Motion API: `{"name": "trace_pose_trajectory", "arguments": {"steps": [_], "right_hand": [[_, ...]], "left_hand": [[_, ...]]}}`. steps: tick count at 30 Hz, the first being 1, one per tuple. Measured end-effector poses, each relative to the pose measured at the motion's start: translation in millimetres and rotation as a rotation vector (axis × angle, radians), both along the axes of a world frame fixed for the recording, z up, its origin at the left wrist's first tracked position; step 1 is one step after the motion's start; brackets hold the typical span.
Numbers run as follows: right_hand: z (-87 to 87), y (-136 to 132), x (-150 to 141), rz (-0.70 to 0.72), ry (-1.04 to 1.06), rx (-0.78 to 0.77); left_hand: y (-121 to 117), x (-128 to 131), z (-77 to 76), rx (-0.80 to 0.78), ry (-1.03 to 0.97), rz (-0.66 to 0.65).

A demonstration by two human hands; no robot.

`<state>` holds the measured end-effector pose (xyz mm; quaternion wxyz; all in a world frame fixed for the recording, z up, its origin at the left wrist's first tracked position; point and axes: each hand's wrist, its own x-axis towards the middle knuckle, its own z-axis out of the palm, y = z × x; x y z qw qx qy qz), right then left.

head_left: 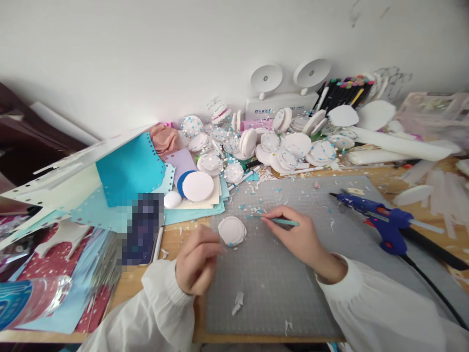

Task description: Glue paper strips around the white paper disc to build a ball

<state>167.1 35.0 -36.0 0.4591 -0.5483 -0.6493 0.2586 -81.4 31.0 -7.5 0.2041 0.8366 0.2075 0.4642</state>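
White gathered fabric sleeves [161, 303], at the near side of the grey gridded cutting mat [271, 303]; left hand [200, 261], loosely curled by the mat's left edge, any hold unclear; right hand [298, 233], above the mat, pinched closed on slim teal tweezers [287, 222]. One round white layered disc [232, 231], on the mat's left part, blue specks sparse at its rim, face largely plain; loose blue dots [242, 208] beyond it. Past the mat's far edge, heaped white discs [322, 152], many already blue-trimmed.

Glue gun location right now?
Head view, right side: the blue glue gun lies on the right part of the gray cutting mat, to the right of the right hand, nozzle pointing left.
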Motion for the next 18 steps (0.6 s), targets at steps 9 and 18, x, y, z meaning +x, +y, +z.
{"name": "trace_pose_trajectory", "arguments": {"steps": [9,18], "right_hand": [[23.7,-0.8,7.2,-0.100,0.438,-0.260],[42.4,-21.8,-4.9,0.178,0.985,-0.550]], "left_hand": [[-20.1,17.8,10.2,-0.129,0.066,-0.115],[-40.6,42.9,17.0,-0.758,-0.194,0.117]]}}
